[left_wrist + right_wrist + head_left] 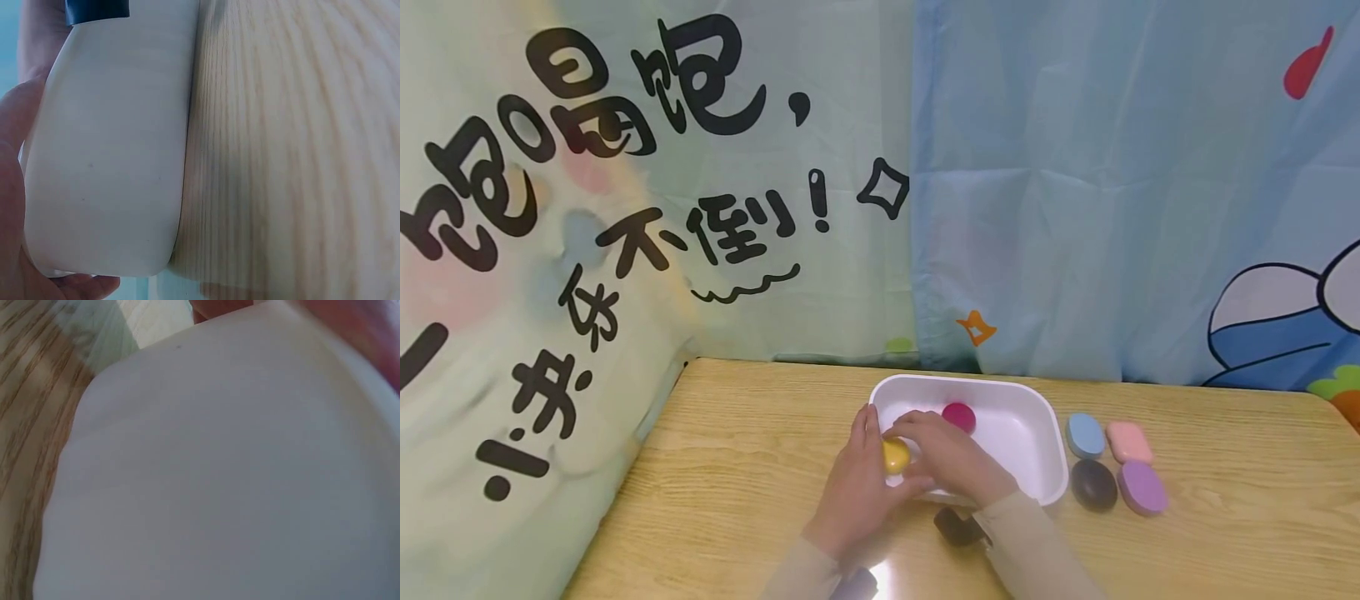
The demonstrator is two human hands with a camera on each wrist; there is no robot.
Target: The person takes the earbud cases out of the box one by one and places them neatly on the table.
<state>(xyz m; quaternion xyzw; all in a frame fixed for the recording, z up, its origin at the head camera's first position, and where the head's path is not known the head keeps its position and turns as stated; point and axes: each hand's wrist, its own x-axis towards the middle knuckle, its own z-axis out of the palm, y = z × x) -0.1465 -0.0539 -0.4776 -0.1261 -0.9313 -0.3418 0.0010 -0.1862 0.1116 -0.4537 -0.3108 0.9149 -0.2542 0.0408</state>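
A white rectangular tray point(1011, 421) stands on the table. My left hand point(859, 477) lies around its near left corner, fingers extended along the left end and thumb along the front rim. In the left wrist view, fingertips point(94, 286) show past the corner of the tray wall. A smooth yellow rounded piece point(896, 456) is at the tray's left end. My right hand point(951, 457) reaches over the front rim and pinches this piece between fingers and thumb, partly hiding it. Farther back in the tray lies a crimson round piece point(958, 418).
Right of the tray sit a blue rounded piece point(1086, 436), a pink rounded-square piece point(1129, 442), a black oval piece point(1093, 486) and a purple oval piece point(1142, 488). Behind the wooden table point(722, 467) hangs a printed curtain point(1052, 208). A dark wrist device point(957, 527) sits below the right wrist.
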